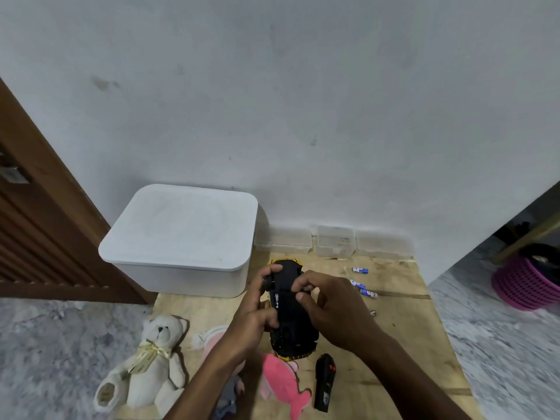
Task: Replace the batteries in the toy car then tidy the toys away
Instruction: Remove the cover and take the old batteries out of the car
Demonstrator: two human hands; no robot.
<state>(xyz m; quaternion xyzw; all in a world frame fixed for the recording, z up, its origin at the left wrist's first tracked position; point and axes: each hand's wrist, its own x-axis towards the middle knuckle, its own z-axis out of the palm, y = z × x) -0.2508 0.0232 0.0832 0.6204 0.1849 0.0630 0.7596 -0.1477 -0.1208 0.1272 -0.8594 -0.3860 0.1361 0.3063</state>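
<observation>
The toy car (291, 310) is yellow and turned upside down, its black underside facing me above the wooden board (403, 338). My left hand (257, 310) grips its left side, fingers near a front wheel. My right hand (330, 304) holds the right side, thumb and fingertips pressed on the underside. Blue-and-white batteries (360, 270) (368, 293) lie loose on the board to the right. A black remote (324, 380) with red buttons lies below the car.
A white lidded bin (181, 237) stands at the back left. Clear small containers (335, 241) line the wall. A white teddy bear (148, 365) and pink plush toys (285, 386) lie near me. A purple basket (527, 283) sits on the floor at right.
</observation>
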